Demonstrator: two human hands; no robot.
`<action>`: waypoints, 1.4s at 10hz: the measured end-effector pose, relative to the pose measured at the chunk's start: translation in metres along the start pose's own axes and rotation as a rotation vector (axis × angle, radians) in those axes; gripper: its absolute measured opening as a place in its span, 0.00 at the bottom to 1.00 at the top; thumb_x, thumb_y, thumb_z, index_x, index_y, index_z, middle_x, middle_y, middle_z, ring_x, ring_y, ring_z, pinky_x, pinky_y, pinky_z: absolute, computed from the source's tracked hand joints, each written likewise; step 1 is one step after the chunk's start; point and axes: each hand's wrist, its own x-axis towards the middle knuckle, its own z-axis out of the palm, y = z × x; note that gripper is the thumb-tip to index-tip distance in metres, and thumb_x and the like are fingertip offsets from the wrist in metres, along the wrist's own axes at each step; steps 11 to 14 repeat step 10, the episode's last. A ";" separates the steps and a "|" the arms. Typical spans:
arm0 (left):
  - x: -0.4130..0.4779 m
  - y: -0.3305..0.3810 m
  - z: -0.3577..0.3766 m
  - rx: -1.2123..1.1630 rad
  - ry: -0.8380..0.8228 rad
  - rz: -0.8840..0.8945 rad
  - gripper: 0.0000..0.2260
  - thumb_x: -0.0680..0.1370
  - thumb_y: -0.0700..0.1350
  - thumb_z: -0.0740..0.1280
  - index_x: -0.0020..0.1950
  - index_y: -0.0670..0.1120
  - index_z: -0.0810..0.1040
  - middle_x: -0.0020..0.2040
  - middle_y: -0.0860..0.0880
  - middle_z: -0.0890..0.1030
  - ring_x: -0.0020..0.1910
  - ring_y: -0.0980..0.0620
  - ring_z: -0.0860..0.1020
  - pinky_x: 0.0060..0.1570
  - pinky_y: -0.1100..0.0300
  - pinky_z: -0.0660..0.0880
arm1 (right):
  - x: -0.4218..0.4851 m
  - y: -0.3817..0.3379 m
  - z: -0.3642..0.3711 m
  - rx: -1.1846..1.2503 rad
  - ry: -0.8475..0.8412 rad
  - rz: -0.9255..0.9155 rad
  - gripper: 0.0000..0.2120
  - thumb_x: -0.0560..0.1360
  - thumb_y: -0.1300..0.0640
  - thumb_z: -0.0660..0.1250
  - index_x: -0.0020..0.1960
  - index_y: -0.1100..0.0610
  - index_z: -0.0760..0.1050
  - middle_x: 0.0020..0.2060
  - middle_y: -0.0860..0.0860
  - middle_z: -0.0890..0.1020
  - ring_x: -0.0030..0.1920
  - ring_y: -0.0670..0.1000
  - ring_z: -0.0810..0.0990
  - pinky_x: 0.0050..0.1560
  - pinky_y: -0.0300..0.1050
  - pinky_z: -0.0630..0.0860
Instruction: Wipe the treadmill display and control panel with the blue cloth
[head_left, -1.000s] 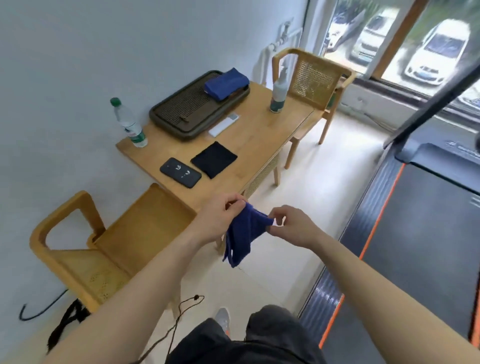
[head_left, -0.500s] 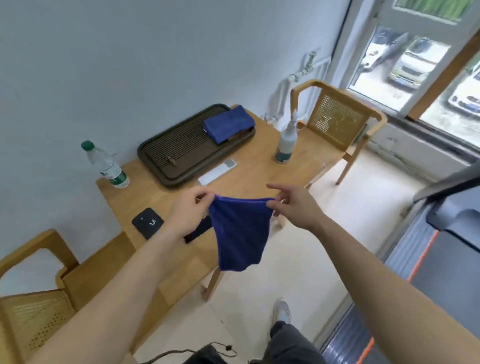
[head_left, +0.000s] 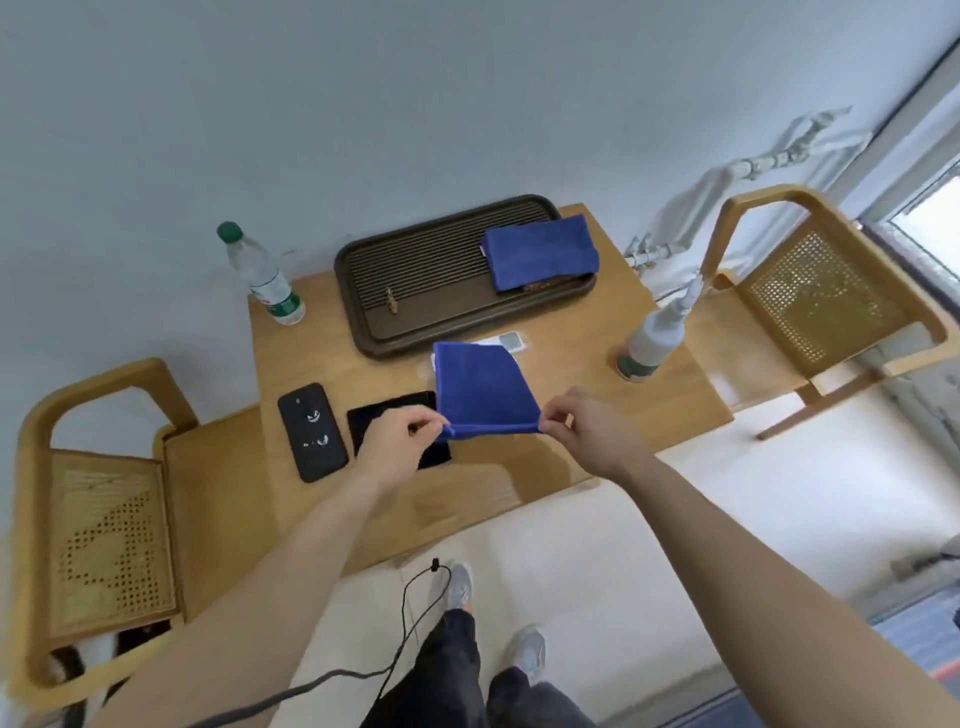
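Blue cloth (head_left: 480, 387) (matt, fuzzy) over smooth wooden table (head_left: 561, 332).

Blue cloth (head_left: 480, 387), folded flat, near edge pinched at both corners, spread over the table

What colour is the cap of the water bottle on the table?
Green. The bottle cap shows best in the head view, near the wall.

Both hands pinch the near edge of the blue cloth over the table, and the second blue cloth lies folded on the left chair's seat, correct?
Not quite. The head view shows the left hand and right hand pinching the blue cloth, but the second blue cloth lies folded on the dark tray, not on a chair.
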 end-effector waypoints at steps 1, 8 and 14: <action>0.012 -0.041 0.046 0.073 -0.181 -0.134 0.10 0.81 0.43 0.67 0.42 0.55 0.82 0.40 0.58 0.82 0.44 0.55 0.80 0.44 0.61 0.72 | 0.004 0.039 0.045 -0.011 -0.115 0.098 0.05 0.80 0.52 0.68 0.48 0.51 0.81 0.46 0.49 0.78 0.45 0.51 0.77 0.43 0.43 0.69; 0.104 -0.098 0.123 0.882 -0.200 0.200 0.27 0.85 0.54 0.52 0.82 0.49 0.52 0.83 0.46 0.49 0.81 0.43 0.49 0.78 0.42 0.48 | 0.108 0.053 0.159 -0.383 -0.207 0.207 0.31 0.84 0.40 0.46 0.82 0.45 0.37 0.81 0.56 0.44 0.79 0.64 0.47 0.76 0.64 0.53; 0.127 -0.080 0.106 0.878 -0.256 0.178 0.27 0.84 0.54 0.54 0.82 0.51 0.53 0.83 0.47 0.50 0.81 0.45 0.52 0.78 0.43 0.49 | 0.133 0.046 0.148 -0.423 -0.216 0.207 0.32 0.83 0.39 0.46 0.82 0.46 0.37 0.81 0.57 0.37 0.80 0.64 0.37 0.78 0.64 0.44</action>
